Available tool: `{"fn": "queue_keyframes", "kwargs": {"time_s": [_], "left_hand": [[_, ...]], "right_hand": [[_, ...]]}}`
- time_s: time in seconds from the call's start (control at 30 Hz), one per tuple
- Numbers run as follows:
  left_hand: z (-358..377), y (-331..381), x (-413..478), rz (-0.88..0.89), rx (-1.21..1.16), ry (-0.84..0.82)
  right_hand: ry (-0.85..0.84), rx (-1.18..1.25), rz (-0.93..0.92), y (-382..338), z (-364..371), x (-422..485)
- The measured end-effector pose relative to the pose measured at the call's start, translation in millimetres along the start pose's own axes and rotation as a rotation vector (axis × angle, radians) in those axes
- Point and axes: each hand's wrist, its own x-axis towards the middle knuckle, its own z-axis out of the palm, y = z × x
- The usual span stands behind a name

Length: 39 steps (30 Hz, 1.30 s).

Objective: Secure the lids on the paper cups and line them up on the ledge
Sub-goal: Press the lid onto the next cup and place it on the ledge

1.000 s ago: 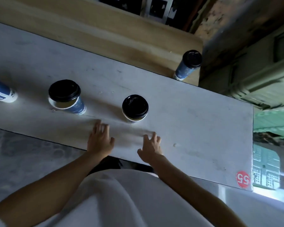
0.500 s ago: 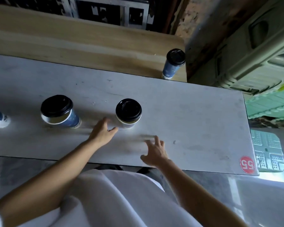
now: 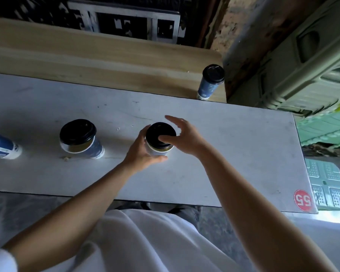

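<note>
Paper cups with black lids stand on a long white table point(image 3: 234, 154). From the head view, the middle cup point(image 3: 159, 149) sits near the middle of the table, about halfway between its near edge and its far edge. It has a black lid point(image 3: 159, 133) on top. The lid hides what is inside the cup, so I cannot tell if it is full.

The left hand point(image 3: 143, 152) is wrapped around the left side of this cup and grips it, with the thumb along the near side. The right hand point(image 3: 185, 136) is spread out over the cup. Its thumb presses on top of the lid and its fingers curl above the far rim, not closed tight.

A second cup point(image 3: 81, 140) stands to the left on the same table, well apart from the hands. Its lid is on too, and it looks tilted in this wide picture. A third cup point(image 3: 2, 148), blue and white, shows only partly at the left edge of the picture.

One more cup, the blue cup point(image 3: 209, 83), stands on the wooden ledge point(image 3: 98, 61) behind the table, at the ledge's right end. Its black lid is on.

A round red sticker point(image 3: 302, 200) sits at the near right corner of the table. The person wears a white shirt point(image 3: 145, 242).
</note>
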Motion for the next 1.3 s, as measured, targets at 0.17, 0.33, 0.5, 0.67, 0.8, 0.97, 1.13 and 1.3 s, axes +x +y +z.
{"fn": "queue_keyframes", "kwargs": {"time_s": [0.17,0.33,0.5,0.67,0.8,0.97,1.13,1.3], "left_hand": [[7,6,5,-0.067,0.013,0.048],[14,9,-1,-0.095,-0.019,0.113],[10,18,-3,-0.093,0.005,0.094],[9,19,-3,-0.100,-0.024,0.064],[0,3,-5,-0.040,-0.098,-0.080],[-17,11,-6,-0.326,-0.521,0.017],[4,33,3,-0.357,-0.499,0.162],[2,20,12,-0.241,-0.338,0.233]], "right_hand": [[-0.090,-0.315,-0.094,-18,9,8],[-0.108,-0.442,-0.200,-25,0,5],[-0.089,-0.373,-0.234,-16,3,-5],[-0.045,-0.229,-0.242,0,12,-9],[0.000,0.005,-0.114,14,14,-13],[0.102,0.807,0.322,26,19,-17],[0.077,0.969,0.350,21,43,-20],[0.104,0.897,0.291,25,43,-13]]}}
